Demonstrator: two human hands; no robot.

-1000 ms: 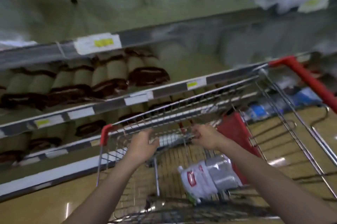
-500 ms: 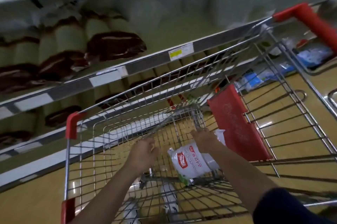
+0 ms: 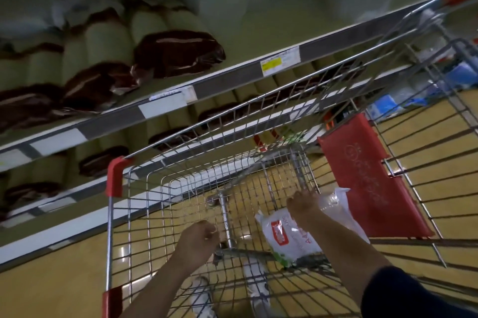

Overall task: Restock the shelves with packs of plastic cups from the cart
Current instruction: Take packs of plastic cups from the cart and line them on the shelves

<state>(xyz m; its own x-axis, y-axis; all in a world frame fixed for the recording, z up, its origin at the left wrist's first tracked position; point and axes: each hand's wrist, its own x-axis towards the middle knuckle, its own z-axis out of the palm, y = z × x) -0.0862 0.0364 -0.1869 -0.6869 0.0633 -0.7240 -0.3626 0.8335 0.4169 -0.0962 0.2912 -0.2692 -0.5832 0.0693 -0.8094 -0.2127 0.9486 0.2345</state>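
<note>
Nearest us, our left hand [image 3: 198, 241] hung inside the wire cart [image 3: 181, 188], curled loosely and gripping nothing, just above the basket floor near the cart's near-left corner. Our right hand [image 3: 304, 207] reached further in, resting over the pack of plastic cups [image 3: 289, 237], which lay on the basket floor toward the cart's right side, against the folded red child-seat flap [image 3: 372, 183]. The fingers of that hand pointed away from us, so we could not tell whether they had closed on the wrapper or only lay on it.

We judged the main risk to be the thin, slick wrapper: a pinch on loose film alone could let the sleeve slide out or tear as it came up. A corner of the pack also seemed to sit on the wire mesh, where it might snag on a lift. With the left hand idle, a long floppy pack raised by one end could sag and knock the cart's rim.

Beyond the cart's far edge stood the shelves [image 3: 232, 77], with a price label [image 3: 280, 61] on the front edge. Brown-wrapped cup sleeves [image 3: 178, 52] lay stacked at the left end, loosely piled; pushing a new pack against them could roll one off the front edge. The view was blurred, so the open spot was hard to judge.
</note>
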